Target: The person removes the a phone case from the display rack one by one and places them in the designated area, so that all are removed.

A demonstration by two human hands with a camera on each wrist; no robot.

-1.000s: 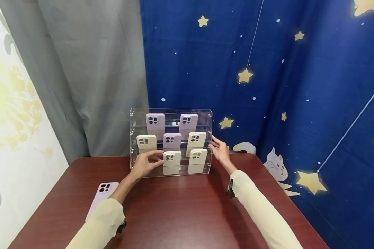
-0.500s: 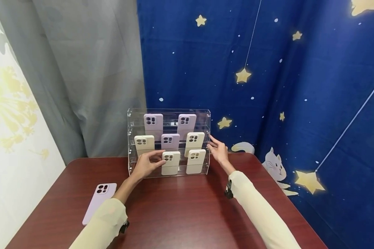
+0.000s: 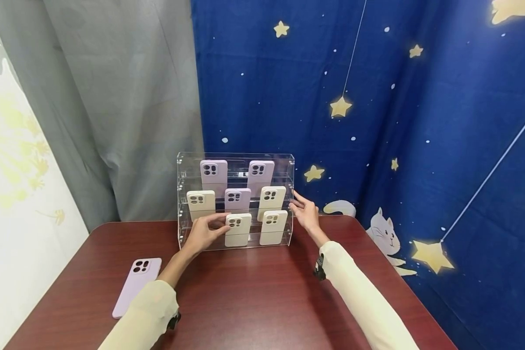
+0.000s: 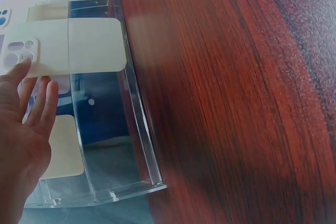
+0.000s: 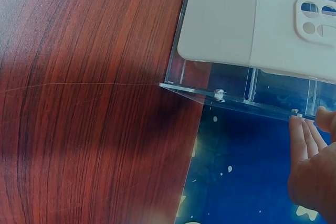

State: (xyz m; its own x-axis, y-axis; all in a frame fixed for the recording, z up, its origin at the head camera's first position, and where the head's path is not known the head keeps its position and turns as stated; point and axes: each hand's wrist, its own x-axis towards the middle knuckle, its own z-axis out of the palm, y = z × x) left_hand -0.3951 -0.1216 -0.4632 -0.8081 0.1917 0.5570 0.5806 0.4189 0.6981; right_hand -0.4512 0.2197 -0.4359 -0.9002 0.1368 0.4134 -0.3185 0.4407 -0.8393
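Note:
A clear acrylic display rack [image 3: 234,156] stands on the table, with white and lilac phone cases set upright on its tiers. My left hand [image 3: 203,233] pinches the left edge of a white phone case [image 3: 238,238] on the lowest tier. In the left wrist view, the thumb lies at that case's camera cutouts and the fingers reach past its edge. My right hand [image 3: 306,216] holds the rack's right side, its fingers nearly straight and the thumb in front. Closest to it are two white cases, a lower one [image 3: 273,231] and an upper one [image 3: 271,197].
One lilac phone case [image 3: 135,287] lies flat on the red-brown table [image 3: 253,296], left of my left forearm. Behind the rack hang a grey curtain [image 3: 144,97] and a blue curtain with stars [image 3: 280,82].
The whole scene has slid slightly left in the head view, and more of the flat lilac case shows beside my sleeve. Both hands keep their places at the rack.

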